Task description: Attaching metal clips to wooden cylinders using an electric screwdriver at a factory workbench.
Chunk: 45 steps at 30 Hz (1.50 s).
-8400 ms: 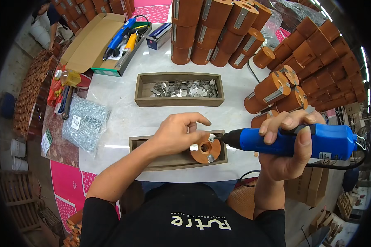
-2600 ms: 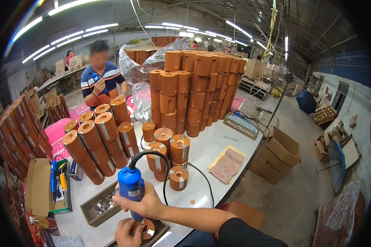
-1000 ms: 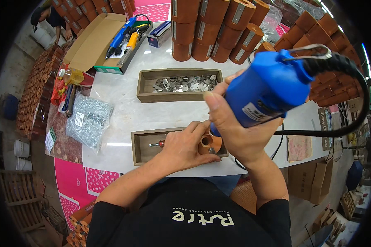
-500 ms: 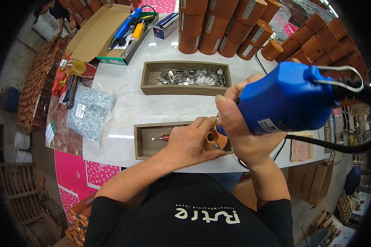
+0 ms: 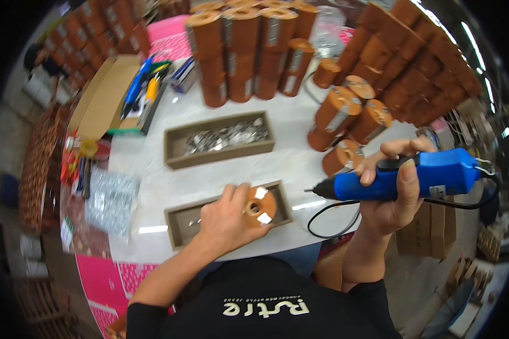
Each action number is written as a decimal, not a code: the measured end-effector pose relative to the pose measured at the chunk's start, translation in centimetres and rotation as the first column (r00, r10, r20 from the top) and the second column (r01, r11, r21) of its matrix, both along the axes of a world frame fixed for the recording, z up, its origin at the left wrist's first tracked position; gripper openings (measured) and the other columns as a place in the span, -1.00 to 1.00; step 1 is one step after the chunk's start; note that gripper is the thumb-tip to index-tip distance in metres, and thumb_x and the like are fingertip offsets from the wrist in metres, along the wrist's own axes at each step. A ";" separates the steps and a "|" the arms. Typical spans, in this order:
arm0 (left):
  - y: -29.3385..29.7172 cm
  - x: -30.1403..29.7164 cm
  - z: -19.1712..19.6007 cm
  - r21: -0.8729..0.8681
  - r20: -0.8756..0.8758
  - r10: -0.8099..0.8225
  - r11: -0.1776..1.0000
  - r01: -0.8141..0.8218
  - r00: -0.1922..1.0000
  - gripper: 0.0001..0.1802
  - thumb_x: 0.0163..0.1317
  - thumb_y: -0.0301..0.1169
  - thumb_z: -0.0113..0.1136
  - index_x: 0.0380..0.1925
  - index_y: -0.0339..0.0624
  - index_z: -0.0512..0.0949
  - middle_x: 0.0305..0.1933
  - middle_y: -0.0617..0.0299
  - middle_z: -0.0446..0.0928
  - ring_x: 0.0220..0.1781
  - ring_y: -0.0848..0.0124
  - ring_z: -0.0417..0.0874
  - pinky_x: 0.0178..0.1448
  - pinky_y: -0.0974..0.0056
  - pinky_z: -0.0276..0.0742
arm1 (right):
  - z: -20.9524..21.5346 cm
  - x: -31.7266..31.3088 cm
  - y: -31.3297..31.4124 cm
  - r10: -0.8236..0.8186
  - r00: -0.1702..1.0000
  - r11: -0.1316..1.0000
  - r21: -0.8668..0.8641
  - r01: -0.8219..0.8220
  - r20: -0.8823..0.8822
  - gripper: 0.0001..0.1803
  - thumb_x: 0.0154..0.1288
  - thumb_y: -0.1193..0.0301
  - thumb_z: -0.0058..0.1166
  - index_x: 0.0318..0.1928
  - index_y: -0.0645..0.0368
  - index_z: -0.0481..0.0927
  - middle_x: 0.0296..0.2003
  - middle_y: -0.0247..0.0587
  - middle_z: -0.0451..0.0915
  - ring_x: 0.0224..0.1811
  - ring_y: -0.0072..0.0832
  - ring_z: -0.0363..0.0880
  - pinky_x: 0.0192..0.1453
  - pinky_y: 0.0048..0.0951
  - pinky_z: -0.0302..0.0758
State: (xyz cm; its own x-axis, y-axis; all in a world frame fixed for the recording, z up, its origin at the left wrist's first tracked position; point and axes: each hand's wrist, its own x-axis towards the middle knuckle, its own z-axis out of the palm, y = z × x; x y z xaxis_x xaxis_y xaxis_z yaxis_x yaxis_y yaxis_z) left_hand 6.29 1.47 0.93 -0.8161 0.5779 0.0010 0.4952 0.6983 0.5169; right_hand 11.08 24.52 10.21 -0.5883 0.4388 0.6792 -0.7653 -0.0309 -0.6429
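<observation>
In the head view, your left hand (image 5: 227,220) is closed around the side of a brown cylinder (image 5: 268,207), fingers on its far side and thumb along its near edge. The cylinder sits at the right end of the lower wooden tray (image 5: 182,230), its round top facing up, with a centre hole and bright metal tabs (image 5: 261,193) at its rim. A small shiny tip (image 5: 194,222) shows in the tray to the left of your fingers.

Your right hand (image 5: 382,217) grips a blue power screwdriver (image 5: 383,185), thumb and fingers wrapped about the body. Its bit points left toward the cylinder but is apart from it. A black cable (image 5: 321,234) loops on the counter (image 5: 291,164) below the tool.

Beyond the left hand, the upper wooden tray (image 5: 223,154) holds a heap of small metal pieces (image 5: 226,137). Tall cylinder stacks (image 5: 240,65) stand behind it, and a shorter cluster of cylinders (image 5: 338,110) stands to the right. At the left are an open cardboard box (image 5: 99,101) containing tools and a clear plastic bag (image 5: 110,200).
</observation>
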 end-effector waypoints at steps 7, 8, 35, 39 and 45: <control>4.0 -2.6 7.0 0.197 -0.285 -0.157 0.956 0.218 0.946 -0.10 -0.23 0.07 0.55 0.08 -0.22 0.47 -0.14 0.11 0.51 -0.24 0.18 0.67 -0.26 0.13 0.61 | -3.2 9.5 7.3 -0.502 0.799 0.792 -0.196 0.578 0.330 -0.63 0.29 0.47 0.14 0.07 0.21 0.39 -0.30 -0.06 0.59 -0.55 -0.41 0.52 -0.43 -0.41 0.53; 5.8 -3.2 7.8 0.176 -0.313 -0.190 0.951 0.254 0.930 -0.12 -0.20 0.07 0.53 0.09 -0.21 0.47 -0.13 0.11 0.52 -0.21 0.17 0.67 -0.25 0.13 0.61 | -3.6 10.5 8.0 -0.536 0.776 0.761 -0.209 0.614 0.331 -0.64 0.29 0.46 0.16 0.05 0.23 0.40 -0.31 -0.06 0.58 -0.56 -0.42 0.52 -0.45 -0.45 0.52; 13.8 -23.1 13.4 0.140 -0.751 0.183 0.983 -0.118 0.634 -0.46 0.06 -0.01 0.38 0.03 0.07 0.58 -0.03 0.05 0.53 -0.17 0.01 0.68 -0.15 -0.01 0.60 | -9.4 13.9 9.6 -0.463 0.672 0.760 -0.131 0.636 0.578 -0.64 0.20 0.53 0.20 -0.02 0.25 0.39 -0.40 -0.19 0.54 -0.61 -0.53 0.48 -0.54 -0.54 0.47; 15.1 -27.5 14.7 -0.128 -0.681 -0.005 0.985 -0.112 0.732 -0.41 0.04 0.03 0.38 0.01 -0.06 0.62 0.11 0.01 0.48 0.15 0.01 0.54 0.13 -0.04 0.51 | -10.1 12.8 8.8 -0.426 0.699 0.782 -0.154 0.604 0.575 -0.67 0.11 0.61 0.26 -0.11 0.29 0.47 -0.42 -0.19 0.59 -0.56 -0.53 0.57 -0.48 -0.51 0.55; 18.6 -25.5 16.9 -0.056 -0.524 -0.029 0.998 0.000 0.851 -0.43 -0.13 -0.04 0.53 -0.16 -0.17 0.69 -0.03 0.05 0.53 0.03 0.05 0.60 0.07 0.06 0.52 | -7.7 14.0 8.8 -0.351 0.651 0.856 -0.052 0.515 0.673 -0.63 0.09 0.58 0.34 -0.11 0.33 0.48 -0.43 -0.18 0.61 -0.54 -0.52 0.60 -0.45 -0.49 0.57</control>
